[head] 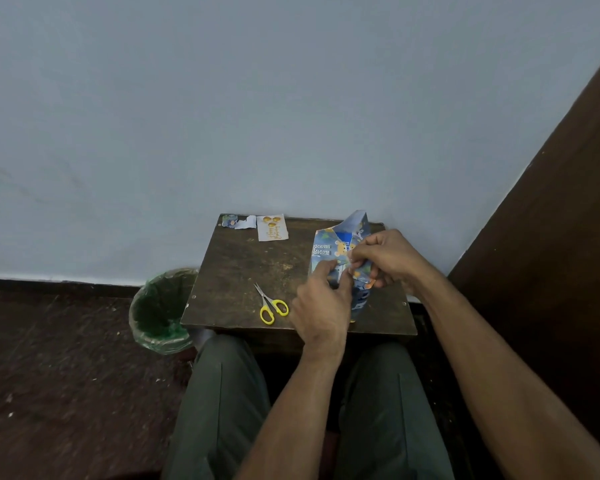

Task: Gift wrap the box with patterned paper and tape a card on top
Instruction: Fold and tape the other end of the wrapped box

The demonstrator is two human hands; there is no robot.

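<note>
A box wrapped in blue patterned paper point(329, 245) stands on the right part of a small dark wooden table point(236, 271), with a paper flap sticking up at its far end. My left hand point(321, 306) grips the near side of the paper with curled fingers. My right hand point(388, 259) pinches a fold of the paper on the box's right side. A white card point(272, 227) with gold print lies flat at the table's back edge. The box itself is hidden under the paper.
Yellow-handled scissors point(271, 304) lie near the table's front edge, left of my hands. Paper scraps point(238, 221) sit at the back left corner. A bin with a green liner point(161, 311) stands on the floor left of the table. A dark wooden panel point(551, 237) rises at right.
</note>
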